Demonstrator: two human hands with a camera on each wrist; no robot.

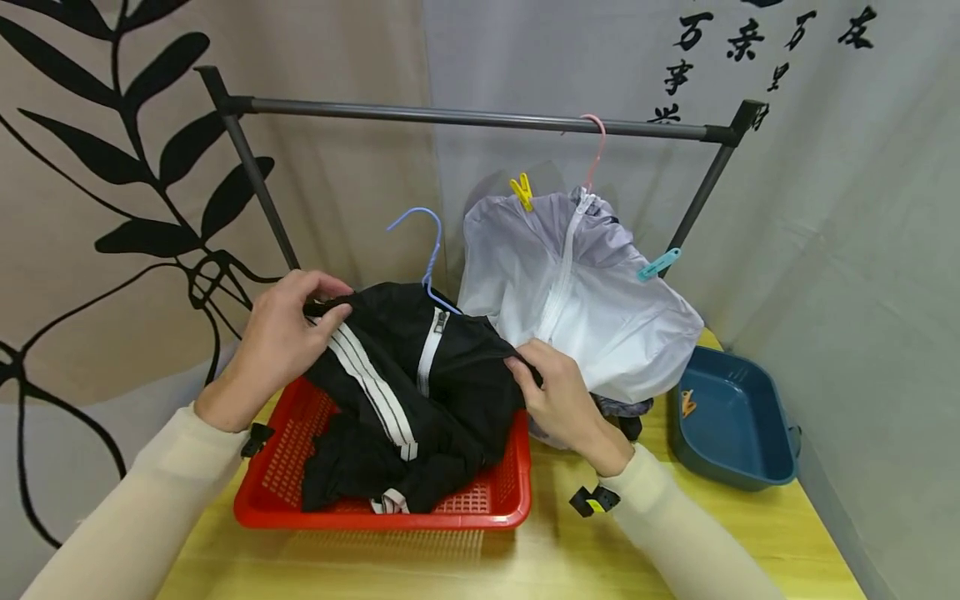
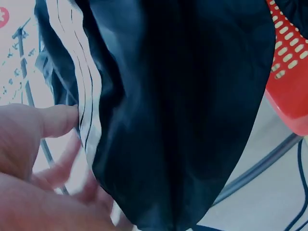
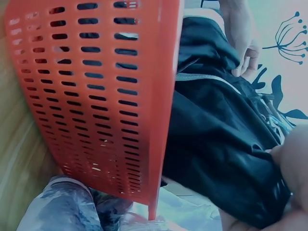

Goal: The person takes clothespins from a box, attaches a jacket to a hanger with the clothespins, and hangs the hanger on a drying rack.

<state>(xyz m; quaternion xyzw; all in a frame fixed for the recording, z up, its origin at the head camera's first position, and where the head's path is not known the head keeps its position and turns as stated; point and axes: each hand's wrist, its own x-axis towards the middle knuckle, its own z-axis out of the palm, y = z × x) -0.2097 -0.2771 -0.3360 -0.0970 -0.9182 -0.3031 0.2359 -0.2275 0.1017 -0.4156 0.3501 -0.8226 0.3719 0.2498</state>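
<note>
A black jacket [image 1: 472, 392] with white stripes and a white front zipper lies partly in a red basket [image 1: 258, 508]. The hook of a blue hanger [image 1: 433, 250] sticks up from its collar. My left hand [image 1: 281, 333] pinches the jacket at the shoulder on the left, beside the white stripes. On the other side, my right hand [image 1: 558, 396] grips the opposite shoulder between thumb and fingers. In the right wrist view the black fabric [image 3: 216, 139] stretches between both hands over the basket's rim. The hanger's arms are hidden inside the jacket.
Behind stands a dark grey rack [image 1: 450, 112]. A white and grey jacket [image 1: 600, 325] hangs from it on a pink hanger [image 1: 597, 150], with a yellow clip [image 1: 522, 192] and a teal clip [image 1: 658, 264]. A blue bin [image 1: 738, 417] holding orange clips [image 1: 687, 404] sits right on the wooden table [image 1: 600, 558].
</note>
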